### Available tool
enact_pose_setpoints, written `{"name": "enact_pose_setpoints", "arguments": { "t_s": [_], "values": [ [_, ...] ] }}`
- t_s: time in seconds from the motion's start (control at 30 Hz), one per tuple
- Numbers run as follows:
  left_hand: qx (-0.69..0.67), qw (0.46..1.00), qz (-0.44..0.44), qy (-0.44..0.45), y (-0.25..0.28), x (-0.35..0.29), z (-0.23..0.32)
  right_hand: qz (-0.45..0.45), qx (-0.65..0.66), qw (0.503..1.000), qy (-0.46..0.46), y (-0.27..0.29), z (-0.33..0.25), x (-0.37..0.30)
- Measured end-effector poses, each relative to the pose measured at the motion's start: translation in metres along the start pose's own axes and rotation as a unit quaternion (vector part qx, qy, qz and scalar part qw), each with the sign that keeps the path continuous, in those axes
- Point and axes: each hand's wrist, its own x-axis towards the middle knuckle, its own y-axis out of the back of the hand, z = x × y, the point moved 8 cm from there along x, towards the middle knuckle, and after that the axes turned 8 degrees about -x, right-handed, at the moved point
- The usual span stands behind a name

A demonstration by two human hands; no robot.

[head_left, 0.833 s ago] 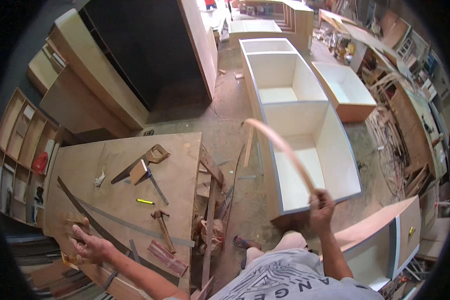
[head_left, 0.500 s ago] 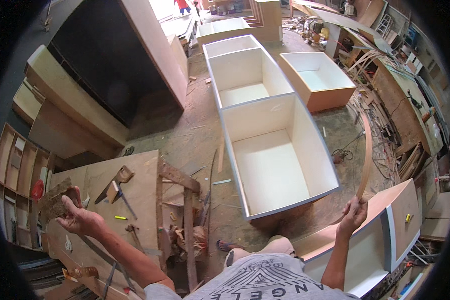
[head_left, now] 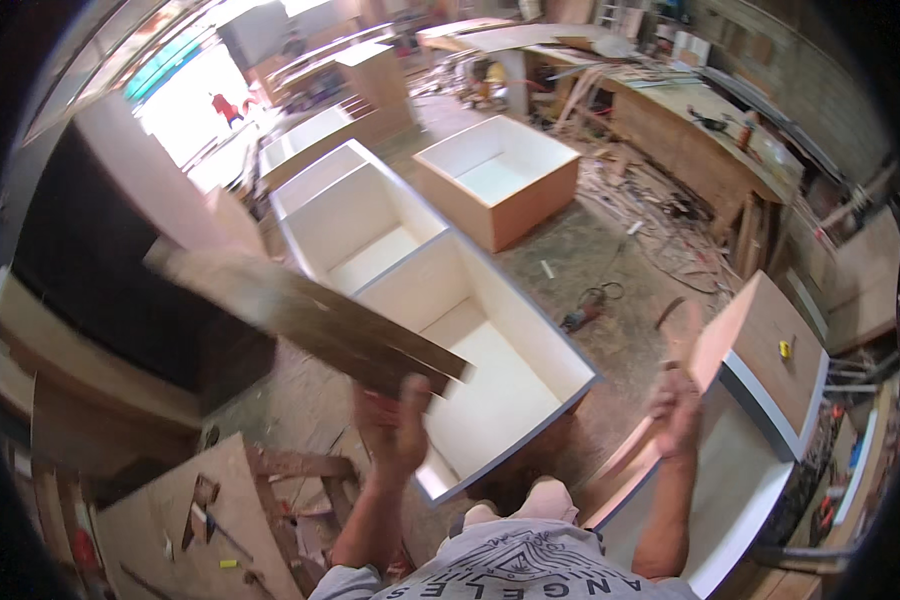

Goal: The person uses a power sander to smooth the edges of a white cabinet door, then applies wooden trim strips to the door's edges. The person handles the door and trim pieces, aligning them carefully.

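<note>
My left hand (head_left: 398, 430) is closed around the lower edge of a long, rough brown board (head_left: 305, 315), its thumb up against the near end. The board slants across the front of a long white cabinet box (head_left: 515, 440) with grey edges, hiding part of it. Something reddish shows at the palm, too blurred to name. On the right, my right hand (head_left: 678, 408) grips a thin, light-brown wood strip (head_left: 684, 335), which looks foreshortened and smeared by motion. That hand is over the wooden edge of another white-lined cabinet (head_left: 765, 420) lying at the lower right.
At lower left, a wooden worktable (head_left: 135, 515) bears a handsaw (head_left: 202, 492) and a yellow marker-like stick (head_left: 229, 564). An orange-brown box (head_left: 540, 205) stands beyond the long cabinet. A corded power tool (head_left: 582, 312) lies on the floor, with wood scraps farther right.
My left hand has swung from over the worktable toward the middle, bringing the board in front of the long cabinet. The strip in my right hand has tilted, and the view has turned right.
</note>
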Motion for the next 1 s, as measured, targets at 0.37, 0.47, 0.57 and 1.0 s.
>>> {"name": "enact_pose_setpoints", "arguments": {
  "t_s": [0.37, 0.47, 0.57, 1.0],
  "values": [
    [-0.297, 0.765, -0.374, 0.433, -0.275, -0.15, -0.187, -0.021, -0.169, 0.981, 0.091, 0.005, -0.028, 0.051],
    [-0.289, 0.737, -0.444, 0.42, -0.347, -0.171, -0.228, 0.03, -0.207, 0.972, 0.106, 0.057, -0.058, 0.083],
    [-0.268, 0.692, -0.507, 0.438, -0.419, -0.177, -0.245, 0.044, -0.243, 0.964, 0.103, 0.117, -0.088, 0.117],
    [-0.098, 0.681, -0.489, 0.536, -0.599, -0.106, -0.385, -0.004, -0.513, 0.858, 0.028, 0.236, -0.165, 0.242]
  ]
}}
